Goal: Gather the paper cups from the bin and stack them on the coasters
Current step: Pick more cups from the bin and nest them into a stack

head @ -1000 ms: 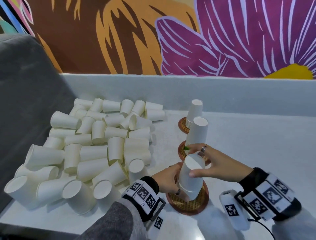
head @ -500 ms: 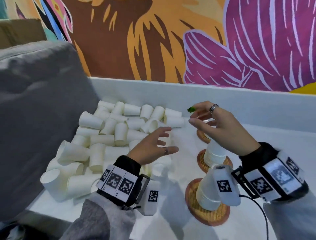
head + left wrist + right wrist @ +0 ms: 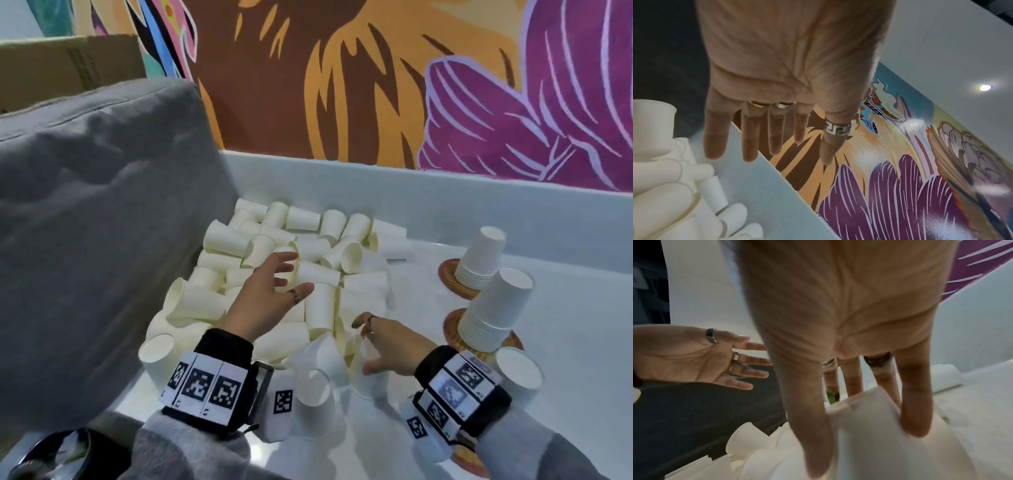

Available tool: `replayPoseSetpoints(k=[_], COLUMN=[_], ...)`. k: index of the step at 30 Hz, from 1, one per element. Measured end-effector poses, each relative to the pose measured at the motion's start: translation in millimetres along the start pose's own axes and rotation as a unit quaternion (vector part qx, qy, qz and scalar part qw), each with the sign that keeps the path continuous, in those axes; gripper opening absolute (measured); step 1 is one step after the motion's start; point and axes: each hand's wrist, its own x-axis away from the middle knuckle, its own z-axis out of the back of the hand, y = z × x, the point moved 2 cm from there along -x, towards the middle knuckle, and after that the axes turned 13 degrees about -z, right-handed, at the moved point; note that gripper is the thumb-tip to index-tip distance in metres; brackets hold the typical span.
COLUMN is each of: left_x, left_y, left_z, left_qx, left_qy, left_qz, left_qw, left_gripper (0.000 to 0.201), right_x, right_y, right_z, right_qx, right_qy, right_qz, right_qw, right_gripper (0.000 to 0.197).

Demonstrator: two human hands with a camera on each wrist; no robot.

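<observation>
Several loose white paper cups [image 3: 301, 260] lie in a pile on the white surface. My left hand [image 3: 291, 277] hovers over the pile, palm down, fingers spread and holding nothing; the left wrist view shows its straight fingers [image 3: 750, 142]. My right hand [image 3: 363, 346] reaches down at the near edge of the pile. Its thumb and straight fingers [image 3: 914, 418] stand on either side of one cup [image 3: 869, 426]. To the right, cup stacks stand upside down on woven coasters: a far stack [image 3: 479, 260], a middle stack [image 3: 493, 308] and a near stack [image 3: 517, 370] partly hidden by my right wrist.
A grey cushion [image 3: 85, 222] borders the pile on the left, with a cardboard box [image 3: 68, 65] behind it. A low white wall [image 3: 445, 198] runs along the back under a painted mural. Bare white surface [image 3: 582, 325] lies right of the stacks.
Both hands let go of the near stack. The left hand moved out over the pile. The right hand rose, then dropped to a cup at the pile's near edge. My view swung left.
</observation>
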Motion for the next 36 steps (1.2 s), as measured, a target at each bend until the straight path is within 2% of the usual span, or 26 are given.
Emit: replayPoseSetpoints(k=[8,14,17,20,23,28,31,34,36], left_x=[0,0,0,-3,-8,-17,-25,-33,-40], left_y=[-9,-6,-1,6,15,30,31,25,19], left_z=[1,-1,-5,-4,6,29,46,64,76], left_qx=[0.008,0.036,0.046,0.082,0.151,0.249,0.294,0.28,0.268], left_qy=[-0.026,-0.068,-0.085,-0.079,-0.053,-0.027,0.014,0.052,0.079], left_qz=[0.006,-0.007,-0.01,-0.013,-0.025,-0.054,-0.064,-0.081,-0.093], left_qw=[1.0,0.997,0.995,0.993,0.987,0.967,0.954,0.955,0.956], left_gripper=[0.051,0.057,0.066,0.077,0.085,0.081,0.074,0.066,0.063], right_x=[14,33,37,39,37,30,20,4,-11], right_y=[-2,-8,-10,-19,-33,-71,-96,-113,-115], right_z=[31,68,82,92,102,115,120,126,134], right_qx=[-0.028,-0.096,-0.167,-0.275,-0.38,-0.504,-0.508,-0.522,-0.528], right_qy=[0.03,0.091,0.15,0.188,0.174,0.072,0.046,0.029,0.047], right_qz=[0.008,0.05,0.092,0.136,0.169,0.216,0.231,0.225,0.199], right_qw=[0.999,0.99,0.97,0.933,0.893,0.833,0.828,0.822,0.824], right_gripper=[0.064,0.061,0.06,0.056,0.052,0.054,0.053,0.043,0.036])
